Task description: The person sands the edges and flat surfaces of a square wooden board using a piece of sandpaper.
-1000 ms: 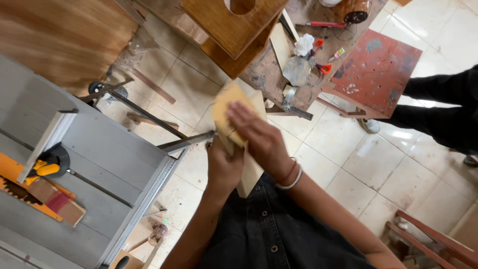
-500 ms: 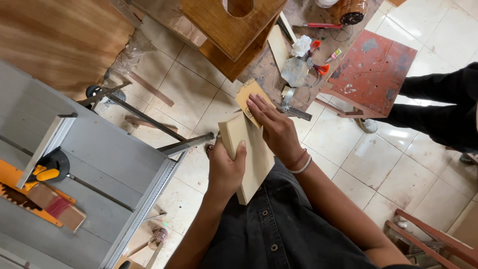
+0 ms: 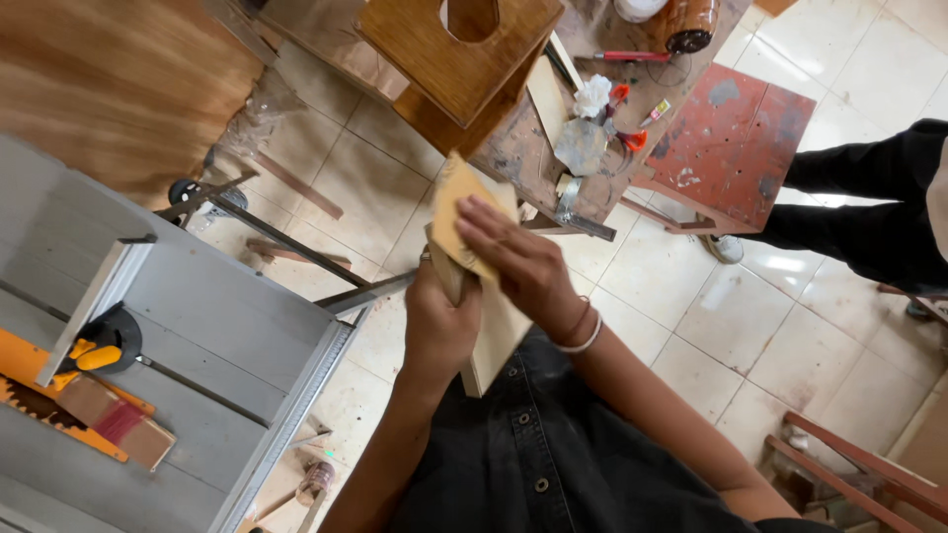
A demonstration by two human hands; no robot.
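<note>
Left hand [image 3: 439, 326] clasped the lower edge of a pale wooden board [image 3: 494, 331], braced against the dark shirt [image 3: 553, 454]. Right hand [image 3: 523, 262] pressed a tan sandpaper sheet [image 3: 454, 212] onto the board's upper end — fingers flat. Beyond stood the cluttered workbench [image 3: 533, 148] and red stool [image 3: 736, 138]; table saw [image 3: 178, 326] to the left.

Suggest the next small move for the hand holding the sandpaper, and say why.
Probably draw the right hand back toward the body, pressing the sandpaper along the pale wooden board. The sheet sits at the board's far end, partly overhanging it, while the left hand grips the board's edge, steadying it.
</note>
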